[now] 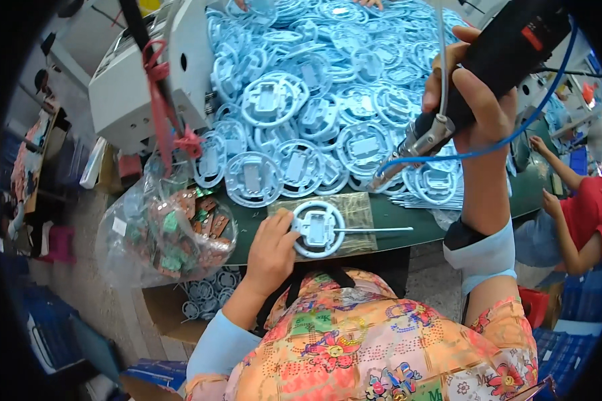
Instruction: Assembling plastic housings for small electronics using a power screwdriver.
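Note:
My left hand (271, 248) has its fingers closed on the left rim of a round light-blue plastic housing (318, 242). The housing lies on a brown taped patch (356, 212) at the table's near edge. It has a rectangular recess in its middle, and a thin rod (381, 230) runs out from it to the right. My right hand (478, 100) is wrapped round a black power screwdriver (508, 50), raised above the right side of the table. Its metal tip points down and left, apart from the held housing. A blue hose (515, 138) curves round the tool.
A large heap of similar housings (364, 144) covers the far table. A clear plastic bag (130, 234) with small brown and green circuit boards stands left. Below it, a cardboard box (160, 309) holds more blue parts. A white machine (147, 80) stands far left; a person in red (585, 217) sits right.

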`<state>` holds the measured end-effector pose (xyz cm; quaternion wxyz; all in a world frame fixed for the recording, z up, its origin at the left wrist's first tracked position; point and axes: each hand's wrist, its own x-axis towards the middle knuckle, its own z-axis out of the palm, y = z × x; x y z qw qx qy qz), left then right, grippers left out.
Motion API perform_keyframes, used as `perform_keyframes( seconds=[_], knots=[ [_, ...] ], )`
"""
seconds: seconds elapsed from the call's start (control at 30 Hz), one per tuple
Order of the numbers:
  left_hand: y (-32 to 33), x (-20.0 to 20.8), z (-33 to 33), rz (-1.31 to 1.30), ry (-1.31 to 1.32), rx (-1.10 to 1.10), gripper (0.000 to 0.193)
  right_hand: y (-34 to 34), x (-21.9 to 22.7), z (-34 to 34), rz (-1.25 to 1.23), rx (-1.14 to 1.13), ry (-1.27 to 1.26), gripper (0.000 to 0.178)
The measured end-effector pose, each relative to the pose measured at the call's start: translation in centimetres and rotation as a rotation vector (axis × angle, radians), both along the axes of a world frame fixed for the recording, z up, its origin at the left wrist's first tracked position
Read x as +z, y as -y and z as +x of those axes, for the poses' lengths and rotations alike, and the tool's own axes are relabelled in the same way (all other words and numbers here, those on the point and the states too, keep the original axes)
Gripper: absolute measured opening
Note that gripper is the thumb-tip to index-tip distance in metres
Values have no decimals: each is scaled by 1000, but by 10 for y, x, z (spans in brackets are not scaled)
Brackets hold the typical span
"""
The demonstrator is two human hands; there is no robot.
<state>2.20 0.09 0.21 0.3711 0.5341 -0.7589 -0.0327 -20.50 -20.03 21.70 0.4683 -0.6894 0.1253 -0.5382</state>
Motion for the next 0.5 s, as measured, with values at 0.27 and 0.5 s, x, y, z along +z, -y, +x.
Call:
perform_keyframes(
  seconds=[0.27, 0.5],
  knots=[
    [23, 14, -11, 44, -210, -25, 32, -45, -13, 44, 131, 142, 212, 33],
    [4, 6, 0, 139, -150, 2, 85, -32, 10, 18, -97, -154, -37, 42]
  ],
)
